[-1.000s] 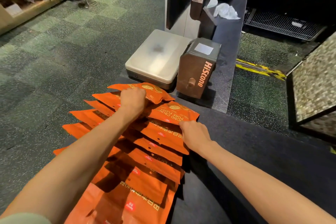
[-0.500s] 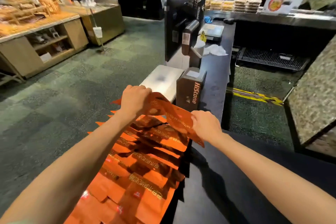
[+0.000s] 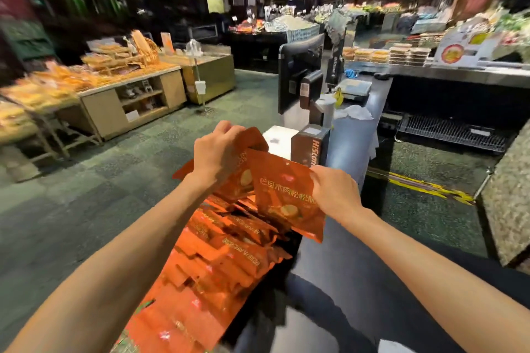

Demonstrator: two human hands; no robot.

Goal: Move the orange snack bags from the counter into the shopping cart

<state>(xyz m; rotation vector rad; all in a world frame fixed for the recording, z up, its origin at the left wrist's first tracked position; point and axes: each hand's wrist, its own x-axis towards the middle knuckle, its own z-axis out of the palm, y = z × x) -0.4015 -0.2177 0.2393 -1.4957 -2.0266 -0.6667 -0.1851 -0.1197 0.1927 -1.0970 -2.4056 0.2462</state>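
While both my hands gripped lifted orange bags, most lay on the worktop; no cart showed.

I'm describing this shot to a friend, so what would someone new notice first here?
First, the two orange snack bags lifted in the centre: the left hand grips one bag and the right hand pinches another. Below them a long overlapping row of orange bags runs down the dark counter. Behind, on the left, sits a brightly lit bakery display.
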